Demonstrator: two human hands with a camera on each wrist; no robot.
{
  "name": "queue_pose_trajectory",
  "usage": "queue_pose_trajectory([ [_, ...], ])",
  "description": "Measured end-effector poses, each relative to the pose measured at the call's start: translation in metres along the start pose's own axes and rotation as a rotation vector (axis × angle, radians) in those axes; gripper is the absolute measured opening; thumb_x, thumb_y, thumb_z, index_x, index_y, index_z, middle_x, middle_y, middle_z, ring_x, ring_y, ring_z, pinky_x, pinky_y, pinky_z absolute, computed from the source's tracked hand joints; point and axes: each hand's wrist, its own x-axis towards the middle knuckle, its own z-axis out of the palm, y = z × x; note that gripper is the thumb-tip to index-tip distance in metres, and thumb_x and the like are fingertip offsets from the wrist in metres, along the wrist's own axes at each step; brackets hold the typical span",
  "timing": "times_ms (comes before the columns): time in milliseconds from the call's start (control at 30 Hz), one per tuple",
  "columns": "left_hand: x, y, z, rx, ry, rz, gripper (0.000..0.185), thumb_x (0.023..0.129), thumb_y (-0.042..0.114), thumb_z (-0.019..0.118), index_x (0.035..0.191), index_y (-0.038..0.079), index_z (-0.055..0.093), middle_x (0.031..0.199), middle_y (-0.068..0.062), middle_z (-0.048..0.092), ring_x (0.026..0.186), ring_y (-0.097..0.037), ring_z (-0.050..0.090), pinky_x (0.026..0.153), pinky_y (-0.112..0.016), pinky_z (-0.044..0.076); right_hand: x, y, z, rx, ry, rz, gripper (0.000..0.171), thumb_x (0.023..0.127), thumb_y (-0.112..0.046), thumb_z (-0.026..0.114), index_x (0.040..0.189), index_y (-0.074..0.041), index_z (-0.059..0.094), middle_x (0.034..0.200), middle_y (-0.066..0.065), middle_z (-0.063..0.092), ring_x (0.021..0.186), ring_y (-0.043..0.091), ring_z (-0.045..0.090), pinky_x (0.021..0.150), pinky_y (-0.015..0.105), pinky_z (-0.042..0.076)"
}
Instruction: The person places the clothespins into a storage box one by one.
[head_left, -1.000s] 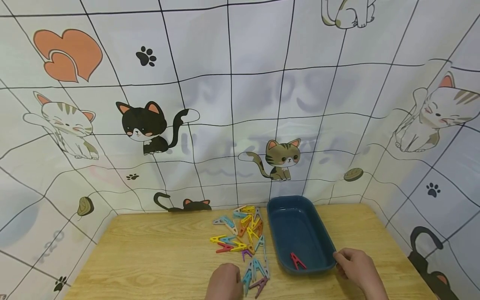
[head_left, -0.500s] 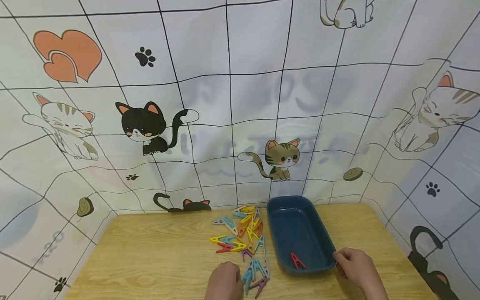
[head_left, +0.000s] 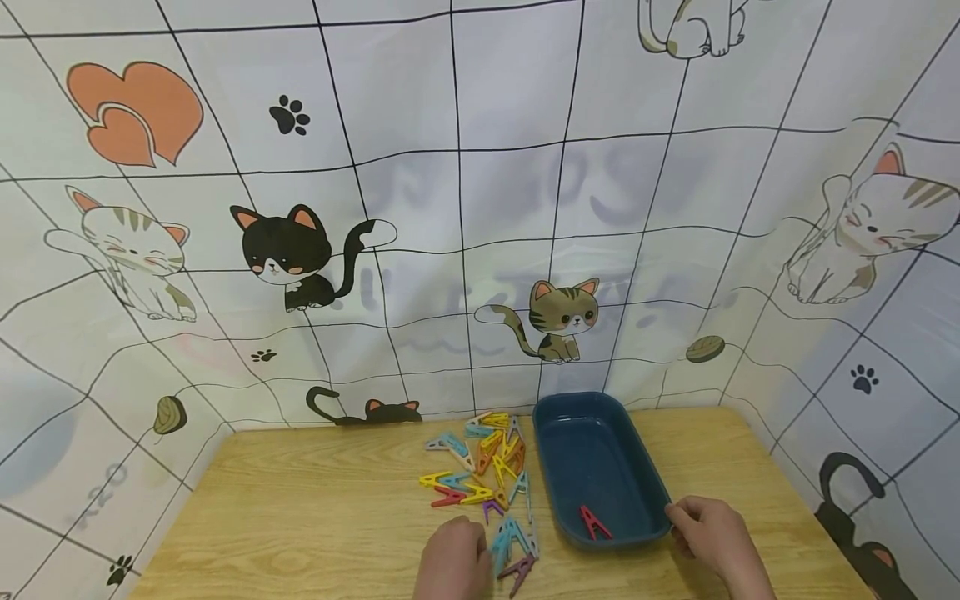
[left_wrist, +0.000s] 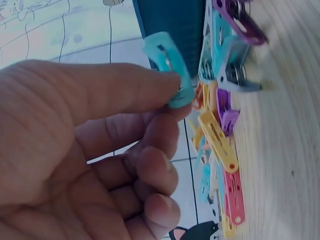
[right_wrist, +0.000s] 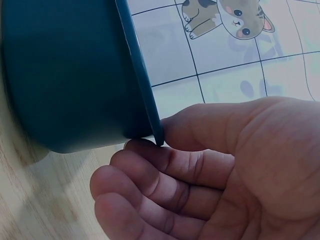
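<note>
In the left wrist view, my left hand pinches a turquoise clothespin between thumb and index finger, the other fingers loosely curled. From the head camera, that hand hides the held clothespin. Just right of it lie light blue clothespins and a dull purple clothespin. My right hand pinches the near right corner of a dark blue tray, thumb on the rim and index finger below. One red clothespin lies inside the tray, near its front.
Farther back, left of the tray, spreads a loose pile with several yellow clothespins, a red clothespin, and orange, blue and grey ones. All lie on a wooden table. Cat-printed sheeting rises behind and beside the table.
My left hand has shifted slightly up and to the right beside the light blue clothespins. The right hand, the tray and the red clothespin in it stay in place.
</note>
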Motion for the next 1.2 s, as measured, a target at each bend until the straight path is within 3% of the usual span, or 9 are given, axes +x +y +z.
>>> queue_pose_trajectory([
  [333,0.002,0.017,0.011,-0.061,0.036,0.101,0.033,0.087,0.007,0.072,0.060,0.015,0.055,0.064,0.006,0.044,0.059,-0.007,0.041,0.056,-0.028,0.037,0.001,0.002,0.000,0.008,-0.005,0.011,0.027,0.102,-0.016,0.057,0.080,-0.006,0.068,0.067,-0.001,0.062,0.062,0.017,0.057,0.062,0.034,0.046],
  [700,0.000,0.047,0.030,-0.021,0.159,0.218,0.034,0.085,0.010,0.076,0.060,0.017,0.054,0.064,0.010,0.038,0.057,-0.003,0.037,0.053,-0.023,0.034,0.001,0.004,0.001,-0.002,-0.009,0.011,0.028,0.103,-0.017,0.056,0.081,-0.006,0.068,0.068,-0.001,0.062,0.063,0.018,0.056,0.062,0.034,0.045],
  [1000,0.009,0.075,0.039,-0.057,0.212,0.250,0.040,0.087,0.017,0.080,0.060,0.018,0.051,0.062,0.012,0.039,0.058,0.000,0.037,0.055,-0.022,0.033,0.001,0.002,0.001,-0.004,-0.004,0.008,0.028,0.103,-0.017,0.057,0.079,-0.006,0.067,0.066,0.000,0.062,0.062,0.018,0.056,0.062,0.034,0.045],
  [1200,0.016,0.089,0.046,-0.064,0.200,0.232,0.041,0.091,0.021,0.078,0.062,0.020,0.049,0.064,0.011,0.038,0.059,-0.002,0.038,0.054,-0.022,0.032,0.001,0.002,0.001,0.008,-0.002,0.015,0.028,0.103,-0.016,0.057,0.080,-0.006,0.068,0.067,0.000,0.063,0.063,0.018,0.057,0.062,0.034,0.045],
])
